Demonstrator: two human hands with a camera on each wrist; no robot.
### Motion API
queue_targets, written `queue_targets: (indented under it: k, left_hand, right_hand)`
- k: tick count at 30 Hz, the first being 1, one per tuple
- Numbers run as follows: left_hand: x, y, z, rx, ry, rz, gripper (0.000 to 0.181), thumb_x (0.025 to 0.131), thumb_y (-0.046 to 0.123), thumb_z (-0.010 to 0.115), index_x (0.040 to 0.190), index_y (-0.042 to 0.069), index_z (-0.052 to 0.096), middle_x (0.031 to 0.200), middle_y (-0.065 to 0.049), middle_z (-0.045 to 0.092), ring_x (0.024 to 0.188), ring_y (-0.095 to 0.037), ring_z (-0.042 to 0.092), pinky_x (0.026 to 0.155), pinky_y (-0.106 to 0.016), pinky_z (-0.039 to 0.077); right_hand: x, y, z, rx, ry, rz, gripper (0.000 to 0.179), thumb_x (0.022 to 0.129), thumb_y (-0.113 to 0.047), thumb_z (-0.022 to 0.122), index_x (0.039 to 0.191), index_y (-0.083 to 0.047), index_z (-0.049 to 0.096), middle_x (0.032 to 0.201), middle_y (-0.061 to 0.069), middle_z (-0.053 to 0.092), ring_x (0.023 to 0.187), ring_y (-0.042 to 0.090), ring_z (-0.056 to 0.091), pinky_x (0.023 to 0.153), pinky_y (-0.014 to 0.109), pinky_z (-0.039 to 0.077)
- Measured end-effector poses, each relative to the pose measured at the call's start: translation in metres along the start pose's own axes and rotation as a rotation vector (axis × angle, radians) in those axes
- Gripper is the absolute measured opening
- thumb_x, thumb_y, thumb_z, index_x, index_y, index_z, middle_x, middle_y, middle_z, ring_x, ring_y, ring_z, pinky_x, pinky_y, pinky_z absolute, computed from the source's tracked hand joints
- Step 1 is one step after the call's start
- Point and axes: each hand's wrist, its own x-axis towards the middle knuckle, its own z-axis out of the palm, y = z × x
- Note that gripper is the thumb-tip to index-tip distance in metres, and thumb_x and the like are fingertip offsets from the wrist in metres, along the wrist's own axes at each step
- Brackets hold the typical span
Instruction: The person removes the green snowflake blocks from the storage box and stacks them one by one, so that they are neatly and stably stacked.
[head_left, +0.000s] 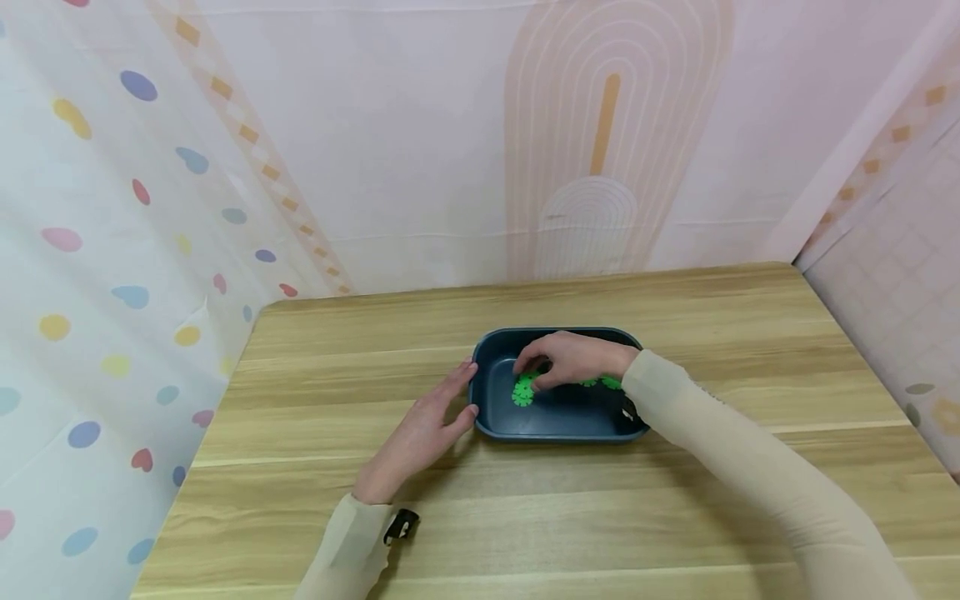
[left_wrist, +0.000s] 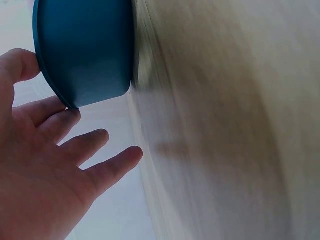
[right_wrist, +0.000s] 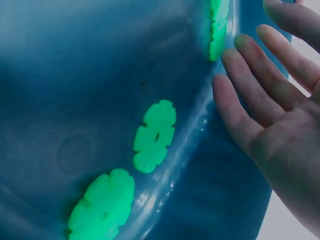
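Observation:
A dark blue oblong tray [head_left: 555, 427] with rounded corners sits on the table. Against its left end, my left hand [head_left: 420, 429] rests thumb and fingertips on the rim; in the left wrist view, the other fingers [left_wrist: 117, 167] are spread and straight. Inside the tray hovers my right hand [head_left: 573, 358], its fingers loosely bent over green snowflake-shaped plastic discs [head_left: 522, 390]. The right wrist view shows fairly straight fingers [right_wrist: 250, 92] beside one green disc [right_wrist: 218, 30], with no hold visible. Two more green discs [right_wrist: 155, 136] lie toward the tray's near-wrist side, partly hidden by the hand in the head view.
The wood-grain table [head_left: 337, 367] extends around the tray. A patterned cloth [head_left: 420, 150] hangs behind it and along the left side. Dark straps [head_left: 401, 525] show at the sleeves.

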Motion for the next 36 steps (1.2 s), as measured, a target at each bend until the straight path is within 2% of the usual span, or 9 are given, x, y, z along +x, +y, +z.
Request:
queue_targets:
  k: [4,7,11,18,26,36]
  left_hand:
    - [-0.001,0.0,0.001,0.001,0.002,0.005,0.063,0.107,0.028,0.058,0.163,0.013,0.034,0.169,-0.003,0.028,0.152,-0.028,0.032,0.12,-0.055,0.031]
    - [-0.001,0.001,0.001,0.0,0.003,0.006,0.062,0.107,0.027,0.058,0.163,0.012,0.034,0.169,-0.003,0.028,0.152,-0.027,0.032,0.121,-0.053,0.031]
    - [-0.001,0.001,0.002,-0.004,0.002,0.005,0.062,0.107,0.027,0.058,0.163,0.012,0.035,0.168,-0.003,0.028,0.152,-0.027,0.032,0.121,-0.053,0.031]
    - [-0.002,0.001,0.001,-0.002,-0.004,-0.005,0.062,0.107,0.028,0.058,0.163,0.014,0.034,0.169,-0.002,0.028,0.152,-0.027,0.032,0.12,-0.055,0.031]
    - [-0.003,0.002,0.001,-0.006,-0.012,-0.017,0.063,0.107,0.029,0.058,0.164,0.016,0.033,0.169,-0.002,0.028,0.152,-0.028,0.032,0.119,-0.062,0.03]
    - [-0.003,0.002,0.001,-0.009,-0.014,-0.018,0.063,0.107,0.029,0.058,0.164,0.016,0.033,0.169,-0.001,0.027,0.153,-0.028,0.031,0.119,-0.063,0.029]
  right_hand:
    - [0.001,0.003,0.001,-0.018,0.032,0.008,0.038,0.097,-0.014,0.073,0.134,-0.005,0.068,0.13,0.006,0.067,0.115,0.018,0.064,0.097,0.034,0.055]
    - [0.003,0.005,0.004,-0.074,0.043,0.008,0.038,0.097,-0.012,0.072,0.134,-0.004,0.068,0.129,0.008,0.068,0.114,0.019,0.065,0.097,0.034,0.055]
    - [0.005,0.006,0.007,-0.141,0.049,-0.009,0.038,0.096,-0.009,0.073,0.132,-0.002,0.069,0.126,0.009,0.068,0.11,0.019,0.065,0.094,0.034,0.056]
    - [0.007,0.006,0.012,-0.2,0.049,-0.061,0.037,0.093,-0.007,0.075,0.129,-0.003,0.071,0.122,0.007,0.065,0.105,0.017,0.064,0.091,0.03,0.056]
    - [0.008,0.006,0.017,-0.22,0.055,-0.086,0.034,0.091,-0.008,0.076,0.125,-0.004,0.072,0.119,0.007,0.065,0.101,0.016,0.062,0.091,0.031,0.055]
    - [0.006,0.001,0.013,-0.226,0.053,-0.03,0.035,0.094,-0.017,0.078,0.127,-0.008,0.072,0.118,0.003,0.066,0.101,0.014,0.062,0.09,0.03,0.055]
